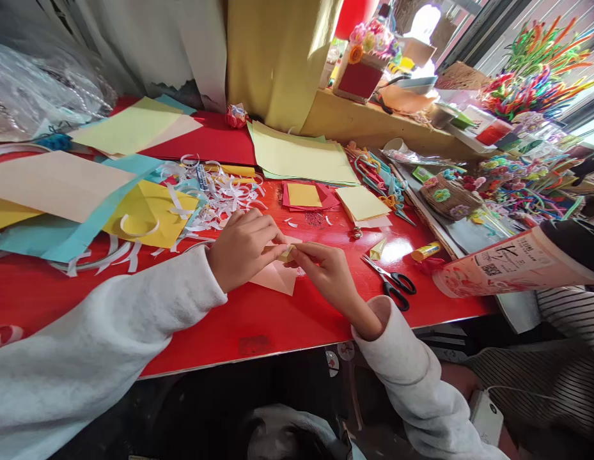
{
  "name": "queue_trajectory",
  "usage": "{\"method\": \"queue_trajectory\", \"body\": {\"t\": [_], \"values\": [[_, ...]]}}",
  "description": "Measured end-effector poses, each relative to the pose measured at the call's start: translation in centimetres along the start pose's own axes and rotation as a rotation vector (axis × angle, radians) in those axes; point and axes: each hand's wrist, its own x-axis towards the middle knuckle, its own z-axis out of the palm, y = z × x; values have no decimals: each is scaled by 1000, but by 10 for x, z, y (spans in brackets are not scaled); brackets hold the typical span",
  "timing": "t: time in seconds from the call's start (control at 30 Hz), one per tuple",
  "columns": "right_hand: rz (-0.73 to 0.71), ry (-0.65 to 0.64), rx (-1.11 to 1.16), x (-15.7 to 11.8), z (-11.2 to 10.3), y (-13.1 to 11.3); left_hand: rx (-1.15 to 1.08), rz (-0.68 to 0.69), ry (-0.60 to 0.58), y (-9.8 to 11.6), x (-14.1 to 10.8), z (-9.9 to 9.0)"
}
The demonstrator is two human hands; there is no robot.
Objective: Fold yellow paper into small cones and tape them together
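Observation:
Between my two hands is a small piece of pale yellow paper (286,253), mostly covered by the fingers. My left hand (246,246) pinches it from the left, fingers closed. From the other side my right hand (329,271) grips it between thumb and fingers. A pink paper sheet (276,278) lies flat on the red table (306,322) just under the hands. To the right rest black-handled scissors (389,279) and a folded pale yellow paper piece (377,249).
White paper strips (229,195) and coloured sheets (66,185) cover the left side. Behind my hands lie a yellow square on red paper (301,195) and a cream paper stack (362,203). A glue stick (426,251) and a large printed cup (508,262) are at the right.

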Motion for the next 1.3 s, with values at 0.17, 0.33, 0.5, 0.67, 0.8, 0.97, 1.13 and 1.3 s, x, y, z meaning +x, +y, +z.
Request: {"method": "queue_trajectory", "body": {"t": [0.17, 0.33, 0.5, 0.67, 0.8, 0.97, 1.13, 1.3], "values": [[131, -60, 197, 1, -2, 2, -20, 5, -3, -3, 0, 1], [193, -102, 345, 3, -4, 2, -127, -53, -46, -1, 1, -1], [227, -101, 427, 4, -4, 3, -265, -170, -95, -1, 4, -4], [261, -114, 512, 4, -4, 4, -301, -257, -117, -2, 6, -6], [311, -137, 591, 4, -4, 3, -279, -216, -102, -4, 5, -5], [372, -120, 602, 6, -3, 5, 46, 26, 124, -4, 4, -5], [287, -47, 561, 5, -3, 8, 231, 209, 177, -3, 2, -6], [199, -26, 459, 3, -2, 7, 326, 299, 218, -1, -1, -3]]}}
